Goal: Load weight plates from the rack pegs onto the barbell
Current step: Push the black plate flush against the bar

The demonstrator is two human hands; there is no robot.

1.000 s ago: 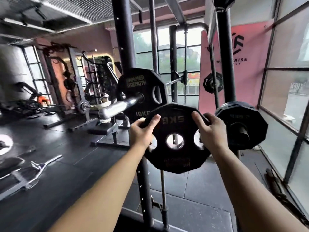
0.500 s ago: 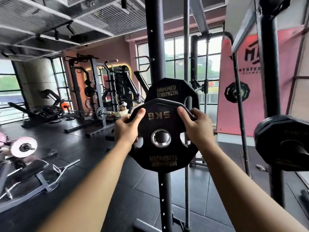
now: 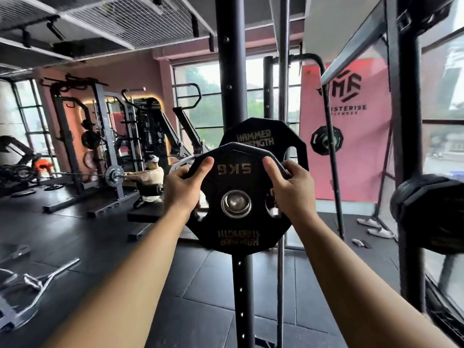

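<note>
I hold a black 5 kg weight plate (image 3: 238, 227) upside down at chest height, gripped at its upper edge by my left hand (image 3: 184, 189) and my right hand (image 3: 292, 187). The chrome end of the barbell sleeve (image 3: 236, 203) shows inside the plate's centre hole. Right behind it a larger black Hammer Strength plate (image 3: 261, 136) sits on the same sleeve, in front of the black rack upright (image 3: 231, 71). A short stretch of chrome sleeve (image 3: 179, 165) shows left of my left hand.
Another black plate (image 3: 431, 214) hangs on a rack peg at the right, on a second upright (image 3: 406, 121). A small plate (image 3: 326, 140) hangs farther back. A person (image 3: 148, 179) trains at a rack to the left. Curl bars (image 3: 37, 280) lie on the floor at left.
I swung the 5 kg plate left from beside the peg to in front of the larger plate. Its centre hole now lines up with the barbell sleeve's end. Both hands kept their grip.
</note>
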